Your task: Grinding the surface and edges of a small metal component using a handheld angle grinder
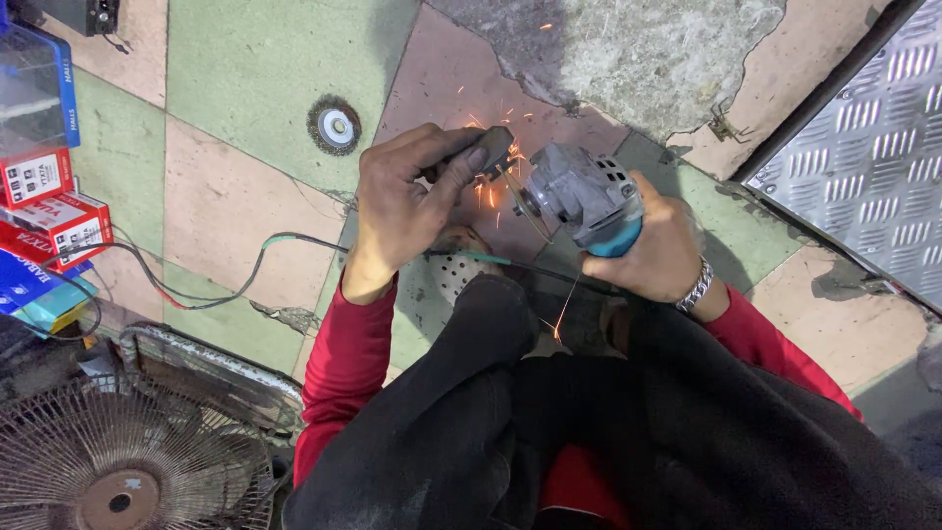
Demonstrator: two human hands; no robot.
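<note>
Head view looks straight down on a person crouched over a tiled floor of pale green and pink squares. The left hand is closed around a small dark metal piece, thumb and fingers pinching it so that only its far end shows past the fingertips. The right hand is wrapped shut around the blue-green body of an angle grinder, whose grey gear head points left toward the other hand. The metal piece lies just beside the grinder's head, touching its disc at the edge, and orange sparks scatter from that spot, some falling down toward the person's dark trousers. A metal-link watch sits on the right wrist, and both arms wear red sleeves. A thin black cable runs across the floor from the left side toward the hands. On the floor beyond the left hand, well apart from it, lies a round wire wheel brush. At the lower left stands a rusty fan with a wire guard, and at the left edge red and blue boxes are stacked. A patterned metal plate fills the upper right corner.
</note>
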